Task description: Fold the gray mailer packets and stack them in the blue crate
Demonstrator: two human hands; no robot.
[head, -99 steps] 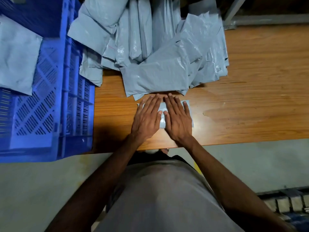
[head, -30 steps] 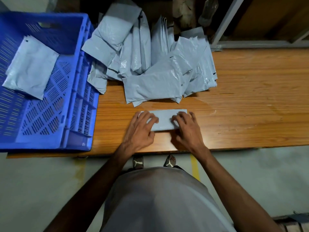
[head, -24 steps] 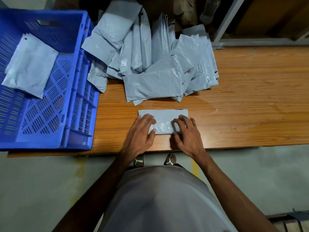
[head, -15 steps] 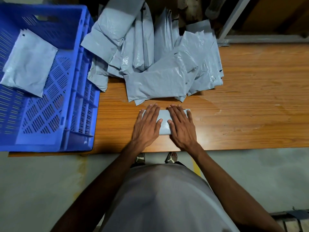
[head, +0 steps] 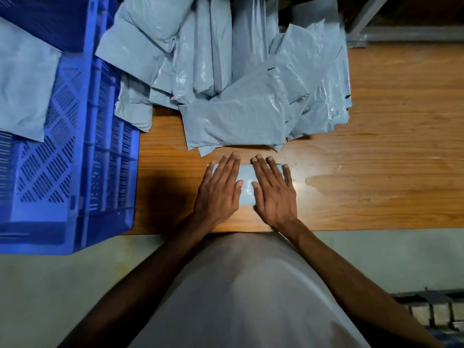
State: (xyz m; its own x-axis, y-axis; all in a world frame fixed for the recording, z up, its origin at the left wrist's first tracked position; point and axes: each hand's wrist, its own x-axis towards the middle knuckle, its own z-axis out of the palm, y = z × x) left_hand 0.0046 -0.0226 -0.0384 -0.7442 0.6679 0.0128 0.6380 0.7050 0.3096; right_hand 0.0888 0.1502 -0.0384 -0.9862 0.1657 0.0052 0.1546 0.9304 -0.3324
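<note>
Wooden table (head: 376,192) holds a folded packet (head: 246,183) pressed flat under the left hand (head: 219,189) and right hand (head: 273,192), fingers straight, so creasing looks underway; next it needs gripping and carrying left into the crate (head: 100,146), where 1 packet lies.

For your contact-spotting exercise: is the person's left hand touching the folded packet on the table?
Touching. The head view shows the left hand lying flat, fingers straight, on the folded packet, covering its left end.
</note>
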